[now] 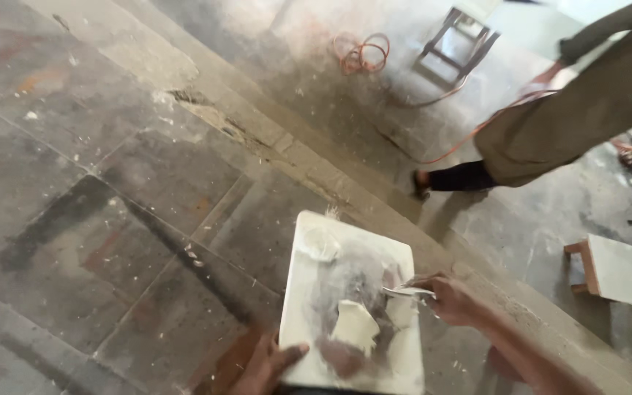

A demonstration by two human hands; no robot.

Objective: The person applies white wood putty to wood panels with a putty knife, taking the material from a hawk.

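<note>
Looking down: a worn stone floor (111, 183) of large grey slabs fills most of the frame, with white specks on it.
Ledge: a concrete step edge (272, 139) runs from the upper left to the lower right, cracked near the upper middle.
Other person: at the upper right, a person in olive clothes (572, 117) bends over, one dark-sleeved leg (462, 177) on the floor.
Board: a white square mortar board (352, 307) sits at the lower centre, smeared with grey and white plaster.
Stool: a small wooden stool with a white top (612, 269) stands at the right edge; a dark metal frame stool (459, 44) is at the top.
Cable: an orange cable (363, 53) lies coiled at the upper middle.
Left hand: the left hand (265, 366) grips the board's lower left edge, thumb on top, fingers under it and hidden.
Right hand: the right hand (451, 300) closes around the handle of a small metal putty knife (407, 290), the blade over the board's right side.
Plaster: a white lump of plaster (356, 327) lies on the board, just below the blade.
</note>
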